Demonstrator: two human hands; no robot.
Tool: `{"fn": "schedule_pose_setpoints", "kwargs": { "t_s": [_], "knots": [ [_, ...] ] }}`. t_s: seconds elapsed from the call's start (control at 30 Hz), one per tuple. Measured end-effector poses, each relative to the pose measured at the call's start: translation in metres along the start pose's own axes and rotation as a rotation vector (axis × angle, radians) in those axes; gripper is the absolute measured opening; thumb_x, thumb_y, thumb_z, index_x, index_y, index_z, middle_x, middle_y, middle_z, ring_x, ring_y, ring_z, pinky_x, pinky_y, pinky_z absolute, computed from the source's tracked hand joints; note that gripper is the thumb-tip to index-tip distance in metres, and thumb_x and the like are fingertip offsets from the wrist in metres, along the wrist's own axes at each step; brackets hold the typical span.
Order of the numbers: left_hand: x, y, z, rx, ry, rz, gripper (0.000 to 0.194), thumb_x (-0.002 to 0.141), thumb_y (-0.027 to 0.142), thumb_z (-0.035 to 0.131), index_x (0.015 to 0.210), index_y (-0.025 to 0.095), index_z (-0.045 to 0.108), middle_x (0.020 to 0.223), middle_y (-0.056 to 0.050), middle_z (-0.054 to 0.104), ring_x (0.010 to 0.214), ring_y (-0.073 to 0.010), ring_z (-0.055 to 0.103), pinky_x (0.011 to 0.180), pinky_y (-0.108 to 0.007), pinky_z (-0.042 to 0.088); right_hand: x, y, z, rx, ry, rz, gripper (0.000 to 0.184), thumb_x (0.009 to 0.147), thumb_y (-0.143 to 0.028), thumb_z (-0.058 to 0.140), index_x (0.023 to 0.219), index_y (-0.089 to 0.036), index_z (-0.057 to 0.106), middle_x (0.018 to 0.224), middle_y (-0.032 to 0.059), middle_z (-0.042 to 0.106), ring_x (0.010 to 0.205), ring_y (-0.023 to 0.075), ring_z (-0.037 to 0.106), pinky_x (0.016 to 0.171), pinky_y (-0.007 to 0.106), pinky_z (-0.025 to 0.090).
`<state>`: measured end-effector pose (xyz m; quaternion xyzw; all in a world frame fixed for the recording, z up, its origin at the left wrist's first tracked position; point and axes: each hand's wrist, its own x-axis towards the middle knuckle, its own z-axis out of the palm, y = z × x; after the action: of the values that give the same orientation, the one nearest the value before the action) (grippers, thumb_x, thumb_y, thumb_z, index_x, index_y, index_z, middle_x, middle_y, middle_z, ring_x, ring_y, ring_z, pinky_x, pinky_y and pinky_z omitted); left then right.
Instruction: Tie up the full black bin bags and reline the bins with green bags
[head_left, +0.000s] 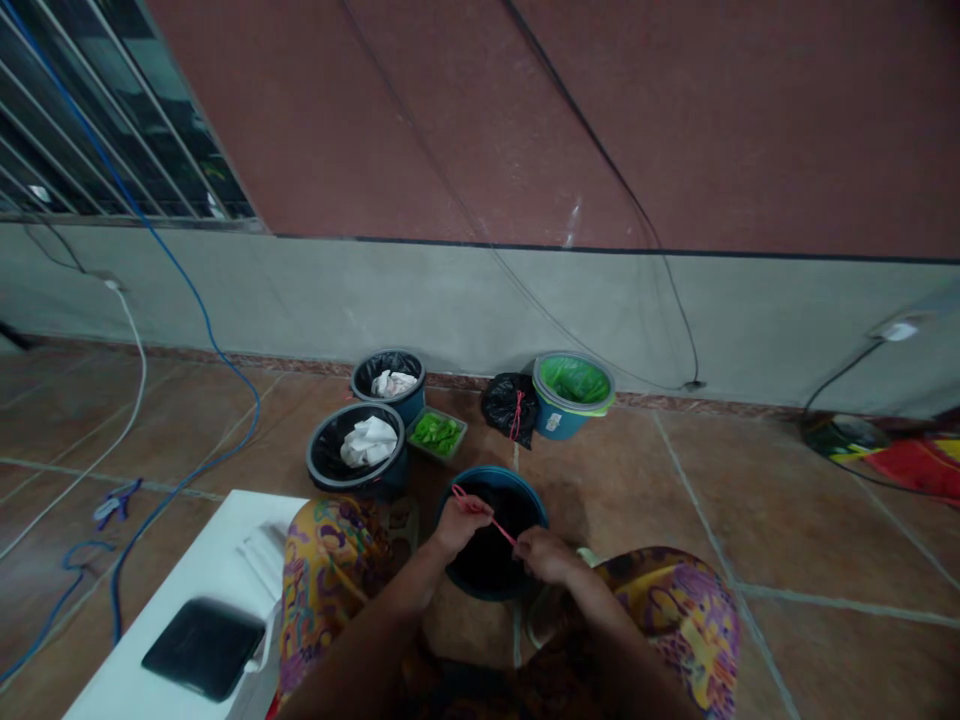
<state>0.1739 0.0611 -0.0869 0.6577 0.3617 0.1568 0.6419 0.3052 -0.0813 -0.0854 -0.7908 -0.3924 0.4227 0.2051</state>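
My left hand (456, 524) and my right hand (546, 553) are both closed on a thin red string (495, 522) that runs taut between them. They hover over a blue bin (534, 500) lined with a black bag, which stands on the tiled floor between my knees. My knees are covered in a yellow and purple patterned cloth.
Two dark bins with white crumpled stuff (358, 447) (390, 380), a tray of green pieces (437, 432), a tied black bag (510, 404) and a green-lined blue bin (574, 393) stand by the wall. A white box with a black pad (204, 646) sits at my left. Cables trail over the floor.
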Motion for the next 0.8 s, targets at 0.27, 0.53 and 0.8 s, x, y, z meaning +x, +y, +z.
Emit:
{"fn": "schedule_pose_setpoints", "kwargs": {
  "t_s": [0.27, 0.53, 0.8],
  "knots": [
    [-0.008, 0.015, 0.002, 0.376, -0.05, 0.287, 0.033, 0.066, 0.002, 0.052, 0.085, 0.018, 0.073, 0.08, -0.001, 0.073, 0.074, -0.0147, 0.065, 0.072, -0.026, 0.05, 0.014, -0.033, -0.008, -0.04, 0.366, -0.259, 0.034, 0.085, -0.013, 0.042, 0.101, -0.021, 0.07, 0.105, 0.0099, 0.072, 0.101, 0.0221, 0.064, 0.092, 0.033, 0.045],
    [-0.015, 0.012, 0.007, 0.422, 0.128, 0.504, 0.028, 0.077, 0.003, 0.051, 0.09, 0.018, 0.07, 0.087, -0.004, 0.069, 0.083, -0.0151, 0.064, 0.078, -0.027, 0.051, 0.031, -0.032, 0.016, 0.42, 0.208, -0.334, 0.025, 0.08, -0.023, 0.045, 0.086, -0.019, 0.07, 0.088, 0.0048, 0.073, 0.086, 0.0202, 0.065, 0.084, 0.032, 0.049],
    [-0.017, -0.003, 0.01, 0.383, 0.224, 0.336, 0.012, 0.081, 0.013, 0.055, 0.086, 0.016, 0.066, 0.085, -0.004, 0.068, 0.079, -0.0145, 0.063, 0.073, -0.025, 0.049, 0.038, -0.024, 0.021, 0.587, 0.155, -0.239, 0.022, 0.074, -0.035, 0.058, 0.078, -0.018, 0.072, 0.079, 0.0042, 0.072, 0.076, 0.0191, 0.064, 0.077, 0.032, 0.05]
  ]
}}
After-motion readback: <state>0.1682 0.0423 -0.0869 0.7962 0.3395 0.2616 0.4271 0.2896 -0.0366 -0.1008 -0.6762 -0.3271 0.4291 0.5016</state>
